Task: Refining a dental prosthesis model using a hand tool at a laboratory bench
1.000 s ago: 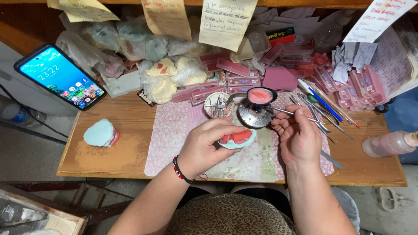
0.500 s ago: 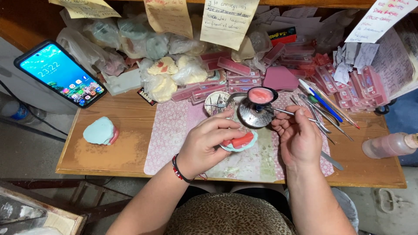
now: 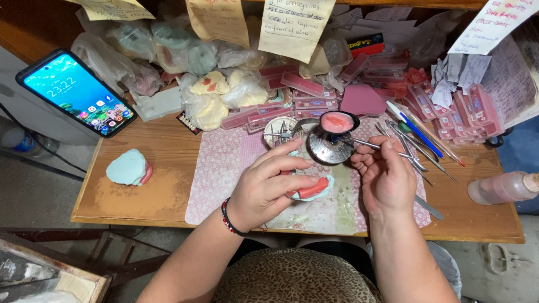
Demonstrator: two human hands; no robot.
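A wooden table (image 3: pixel 168 148) carries everything, with a pink floral mat (image 3: pixel 216 174) spread over its middle. Left of the mat lie a pale blue dental cast (image 3: pixel 129 167) and a dusty patch of powder (image 3: pixel 137 196). Behind the mat are bagged plaster casts (image 3: pixel 210 104) and pink plastic boxes (image 3: pixel 303 84). Right of the mat lie metal instruments and pens (image 3: pixel 418 137), and farther right a plastic squeeze bottle (image 3: pixel 502 188) on its side.

The left hand (image 3: pixel 268 188) has turned the pale-blue dental cast (image 3: pixel 310 189) so its pink wax rim (earlier partly covered) shows more fully, while the right hand (image 3: pixel 387 177) barely shifted
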